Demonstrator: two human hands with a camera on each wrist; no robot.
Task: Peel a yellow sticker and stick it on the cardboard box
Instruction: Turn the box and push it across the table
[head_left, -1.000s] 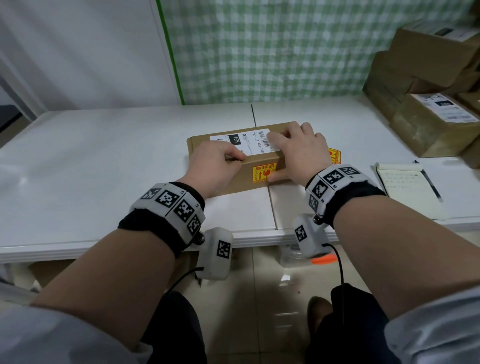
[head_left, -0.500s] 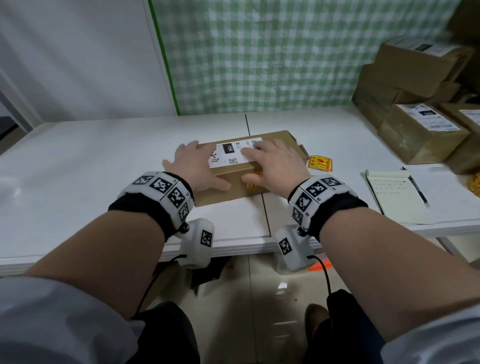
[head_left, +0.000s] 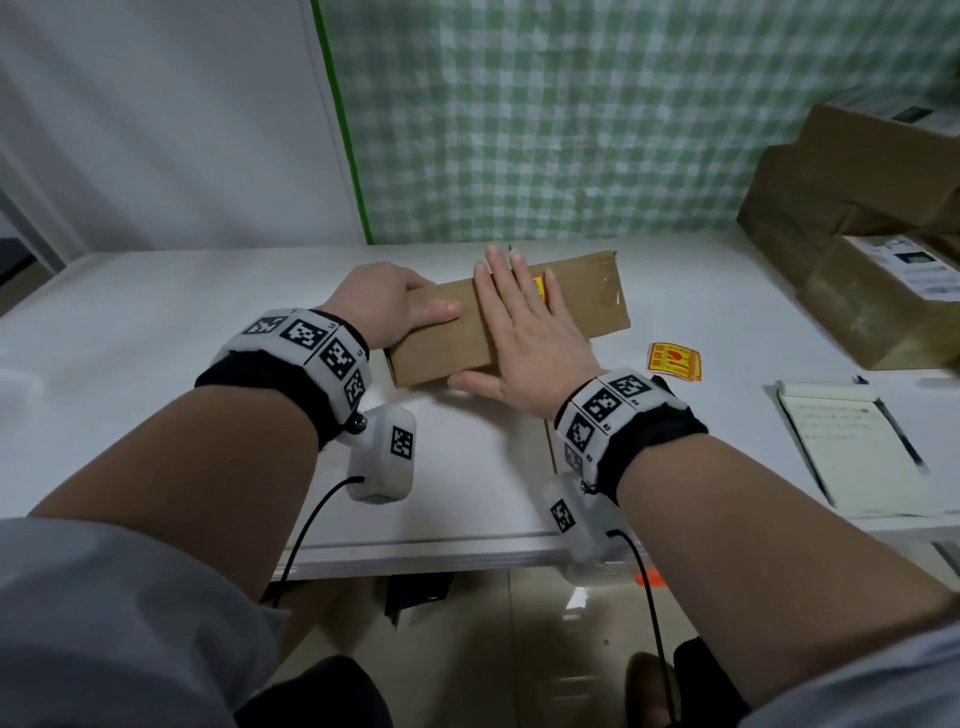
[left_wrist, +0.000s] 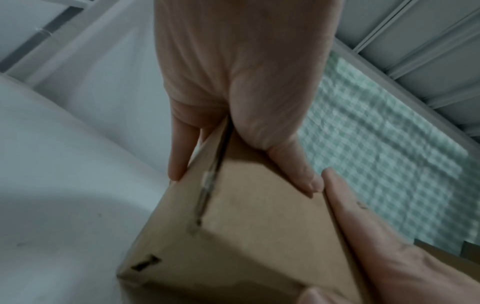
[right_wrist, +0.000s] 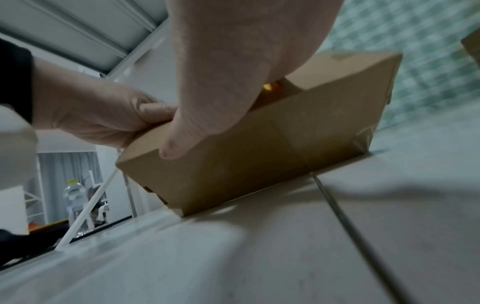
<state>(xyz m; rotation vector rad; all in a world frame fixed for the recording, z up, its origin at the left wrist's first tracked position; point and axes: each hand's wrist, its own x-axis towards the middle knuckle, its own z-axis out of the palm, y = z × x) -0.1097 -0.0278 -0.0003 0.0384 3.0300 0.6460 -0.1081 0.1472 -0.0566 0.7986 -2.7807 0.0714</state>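
Observation:
The brown cardboard box lies on the white table, a plain face up. My left hand grips its left end, thumb on top and fingers round the far side. My right hand lies flat on the top face with straight fingers, its thumb against the near side. A yellow sticker stuck on the box peeks out between my right fingers and shows as a yellow sticker under the palm in the right wrist view. The left wrist view shows my left hand holding the box by its corner.
A loose yellow-and-red sticker sheet lies on the table right of the box. A notepad with a pen sits at the right front edge. Stacked cardboard parcels fill the back right. A seam runs across the tabletop.
The box has been turned over: its white label face no longer shows and a plain face is up. My right hand has flattened on top; my left grips the end.

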